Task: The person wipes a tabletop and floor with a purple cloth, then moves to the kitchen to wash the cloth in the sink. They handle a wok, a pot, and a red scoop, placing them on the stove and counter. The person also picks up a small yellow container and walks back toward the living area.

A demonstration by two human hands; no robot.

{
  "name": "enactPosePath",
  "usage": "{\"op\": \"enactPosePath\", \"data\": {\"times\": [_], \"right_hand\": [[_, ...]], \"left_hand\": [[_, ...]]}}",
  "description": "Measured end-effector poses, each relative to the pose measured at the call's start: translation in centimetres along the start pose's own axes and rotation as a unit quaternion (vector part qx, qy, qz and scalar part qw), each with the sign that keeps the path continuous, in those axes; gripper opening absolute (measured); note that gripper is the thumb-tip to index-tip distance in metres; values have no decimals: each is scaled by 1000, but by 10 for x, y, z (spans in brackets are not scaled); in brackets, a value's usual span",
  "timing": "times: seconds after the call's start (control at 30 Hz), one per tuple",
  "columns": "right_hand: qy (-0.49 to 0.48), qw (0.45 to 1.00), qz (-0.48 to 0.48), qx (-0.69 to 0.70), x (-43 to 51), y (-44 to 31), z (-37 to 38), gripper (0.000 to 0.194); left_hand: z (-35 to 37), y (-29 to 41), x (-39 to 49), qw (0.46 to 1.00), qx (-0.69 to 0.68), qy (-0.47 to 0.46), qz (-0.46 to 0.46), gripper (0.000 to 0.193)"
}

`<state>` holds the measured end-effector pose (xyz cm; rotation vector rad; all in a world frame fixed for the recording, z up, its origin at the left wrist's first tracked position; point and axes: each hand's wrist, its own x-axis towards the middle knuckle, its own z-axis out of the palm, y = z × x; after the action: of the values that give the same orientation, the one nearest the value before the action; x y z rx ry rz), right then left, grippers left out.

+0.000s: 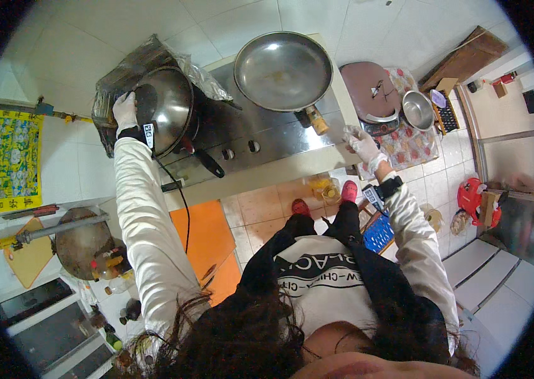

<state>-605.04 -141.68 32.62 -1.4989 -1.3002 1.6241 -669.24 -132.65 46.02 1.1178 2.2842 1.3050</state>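
My left hand (125, 111), in a thin white glove, is at the left side of a round shiny metal lid (172, 116). Its fingers grip the lid near a dark part, though the exact hold is partly hidden. The lid leans over a pan whose black handle (210, 163) sticks out toward me. On the right side of the steel gas stove (276, 135) sits a wide metal wok (281, 71) with a short wooden handle (316, 121). My right hand (364, 144), also gloved, hovers just right of that handle, fingers apart and holding nothing.
Crumpled foil shielding (125, 71) stands behind the left burner. Two stove knobs (241, 150) face me. Right of the stove are an induction cooker (380, 125) and a steel bowl (418, 110) on a patterned cloth (409, 151). An orange cabinet panel (205, 237) lies below.
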Motion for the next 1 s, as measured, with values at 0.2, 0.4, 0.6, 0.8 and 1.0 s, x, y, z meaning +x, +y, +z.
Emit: {"op": "enactPosePath", "data": {"times": [0.2, 0.4, 0.6, 0.8, 1.0], "right_hand": [[48, 995, 47, 74, -32, 23, -30, 33], [19, 995, 61, 79, -39, 47, -54, 32], [3, 997, 73, 30, -38, 44, -64, 38], [-100, 993, 41, 57, -1, 7, -33, 48], [-176, 978, -102, 39, 71, -26, 24, 42]], "left_hand": [[5, -49, 21, 1000, 13, 29, 5, 34], [4, -50, 20, 997, -37, 25, 60, 51], [-12, -20, -44, 961, 240, 91, 105, 56], [-19, -9, -175, 991, 42, 106, 67, 48], [-23, -19, -336, 996, -23, 66, -52, 41]]}}
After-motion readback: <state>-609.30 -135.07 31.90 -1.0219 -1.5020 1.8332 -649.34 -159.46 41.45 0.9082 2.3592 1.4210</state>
